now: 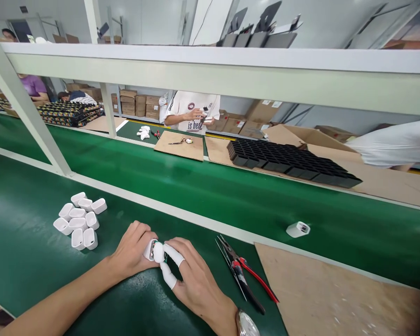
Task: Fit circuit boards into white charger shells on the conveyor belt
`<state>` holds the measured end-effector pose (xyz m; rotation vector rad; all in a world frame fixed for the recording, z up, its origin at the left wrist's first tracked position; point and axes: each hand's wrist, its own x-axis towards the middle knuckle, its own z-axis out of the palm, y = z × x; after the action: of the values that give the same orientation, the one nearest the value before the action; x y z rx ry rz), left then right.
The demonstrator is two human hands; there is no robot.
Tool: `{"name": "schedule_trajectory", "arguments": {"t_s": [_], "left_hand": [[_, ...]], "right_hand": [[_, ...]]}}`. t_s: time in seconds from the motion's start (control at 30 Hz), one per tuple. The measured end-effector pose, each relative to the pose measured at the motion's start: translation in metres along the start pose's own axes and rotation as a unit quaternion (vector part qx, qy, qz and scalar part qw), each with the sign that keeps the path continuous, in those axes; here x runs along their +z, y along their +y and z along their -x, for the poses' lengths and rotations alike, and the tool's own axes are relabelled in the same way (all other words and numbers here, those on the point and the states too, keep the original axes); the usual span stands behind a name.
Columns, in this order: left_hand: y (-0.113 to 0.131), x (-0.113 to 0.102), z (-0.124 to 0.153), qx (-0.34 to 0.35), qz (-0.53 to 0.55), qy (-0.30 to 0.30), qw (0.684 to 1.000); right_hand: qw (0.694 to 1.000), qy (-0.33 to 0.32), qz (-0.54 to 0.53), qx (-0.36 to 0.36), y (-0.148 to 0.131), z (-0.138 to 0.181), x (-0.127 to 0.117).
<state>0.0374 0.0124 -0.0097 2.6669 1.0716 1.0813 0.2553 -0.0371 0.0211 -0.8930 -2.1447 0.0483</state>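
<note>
Low over the green bench, my left hand (135, 249) is closed around a white plastic housing (149, 250) whose open end faces right. My right hand (196, 275), with white finger cots on thumb and index finger, pinches a small part with a rounded white piece and a green circuit board (165, 257). That part sits right at the housing's mouth; how far inside it reaches is hidden. To the right lie red-and-black long-nose pliers (240, 268) and, alongside them, metal tweezers (230, 266). Several empty white housings (77, 224) stand grouped at the left.
Beyond a pale divider strip (136, 203) runs a green conveyor belt (182, 186) carrying one white housing (298, 229). A cardboard sheet (336, 289) covers the right. A shelf beam (210, 77) crosses above. Opposite, a person (192, 112) handles a small part near black trays (287, 161).
</note>
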Motion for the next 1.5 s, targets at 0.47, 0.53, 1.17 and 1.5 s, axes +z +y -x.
{"name": "schedule_trajectory", "arguments": {"t_s": [0.47,0.53,1.17,1.5], "left_hand": [[0.002,0.009,0.002,-0.02,0.014,-0.017,1.0],[0.002,0.013,0.004,-0.015,0.041,-0.043,0.998],[0.001,-0.002,0.008,-0.101,0.193,-0.138,0.966],[0.007,-0.018,0.008,0.082,0.065,-0.07,0.992]], "right_hand": [[0.999,-0.047,0.025,-0.001,-0.001,0.002,0.0],[0.998,-0.057,0.023,0.01,-0.002,0.003,0.001],[0.985,-0.112,-0.078,0.104,0.016,0.002,0.005],[0.988,-0.072,-0.029,0.135,0.021,-0.01,-0.009]]}}
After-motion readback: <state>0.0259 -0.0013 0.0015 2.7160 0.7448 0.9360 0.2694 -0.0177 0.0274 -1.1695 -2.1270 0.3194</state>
